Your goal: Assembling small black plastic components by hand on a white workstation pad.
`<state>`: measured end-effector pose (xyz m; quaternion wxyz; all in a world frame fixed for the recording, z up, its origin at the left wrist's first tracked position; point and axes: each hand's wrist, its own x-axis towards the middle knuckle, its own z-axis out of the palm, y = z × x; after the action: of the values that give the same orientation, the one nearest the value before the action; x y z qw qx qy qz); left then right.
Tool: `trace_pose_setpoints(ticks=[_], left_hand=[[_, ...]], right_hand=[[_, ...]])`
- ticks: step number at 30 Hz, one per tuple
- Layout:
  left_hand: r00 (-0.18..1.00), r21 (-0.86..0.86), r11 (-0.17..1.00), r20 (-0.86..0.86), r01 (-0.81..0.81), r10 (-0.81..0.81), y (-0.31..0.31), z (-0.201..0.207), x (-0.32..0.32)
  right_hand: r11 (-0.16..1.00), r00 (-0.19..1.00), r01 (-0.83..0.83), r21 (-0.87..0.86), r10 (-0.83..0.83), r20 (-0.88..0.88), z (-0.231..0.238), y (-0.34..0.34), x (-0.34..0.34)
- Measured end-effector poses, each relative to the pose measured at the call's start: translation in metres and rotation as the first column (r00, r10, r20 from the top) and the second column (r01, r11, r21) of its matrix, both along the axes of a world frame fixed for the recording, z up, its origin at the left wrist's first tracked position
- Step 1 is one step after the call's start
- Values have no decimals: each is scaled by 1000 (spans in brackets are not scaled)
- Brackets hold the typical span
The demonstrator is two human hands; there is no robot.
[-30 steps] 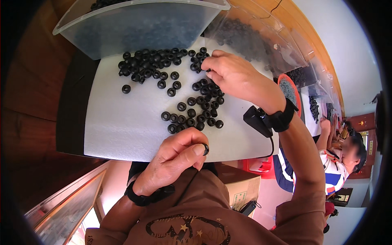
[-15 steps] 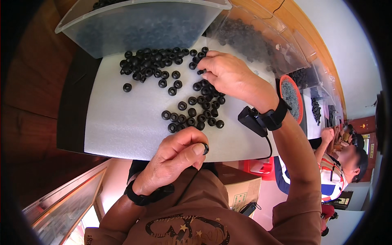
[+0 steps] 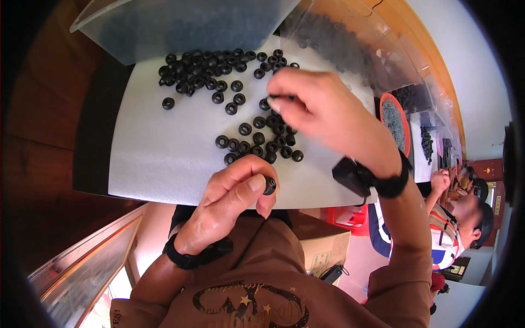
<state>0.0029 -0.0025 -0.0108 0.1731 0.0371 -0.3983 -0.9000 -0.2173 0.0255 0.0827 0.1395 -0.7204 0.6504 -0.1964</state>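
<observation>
Pinched between the thumb and fingers of my left hand is a round black bead-like part with a hole facing up, held at the front edge of the white mat. My right hand is over the mat, slightly blurred, with thumb and forefinger closed. Something small and dark shows at its fingertips, too blurred to name. Beneath and beside that hand lie loose black beads, some hidden by it. A denser pile of the same beads spreads farther back on the left.
A large translucent bin stands behind the pile, and a clear bin of dark parts at the back right. Right of my forearm is an orange basket of small grey pieces. Another person sits farther right; a cardboard box is below.
My right hand has moved a little right and toward me, its fingertips still together. The bead in my left hand has turned so its hole shows more. The whole view has shifted slightly.
</observation>
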Motion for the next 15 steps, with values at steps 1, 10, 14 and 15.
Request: trace_pose_setpoints(ticks=[1,10,14,15], left_hand=[[1000,2,1000,1,-5,5,0,0,0],[1000,36,999,29,-4,3,0,1,1],[999,24,1000,34,3,-3,-2,3,0],[999,20,1000,37,5,-6,-2,3,0]], right_hand=[[995,997,-68,-77,70,30,0,8,8],[1000,959,-2,-30,10,284,17,66,38],[997,945,61,-56,-40,326,13,77,43],[995,954,62,-74,-37,297,12,78,44]])
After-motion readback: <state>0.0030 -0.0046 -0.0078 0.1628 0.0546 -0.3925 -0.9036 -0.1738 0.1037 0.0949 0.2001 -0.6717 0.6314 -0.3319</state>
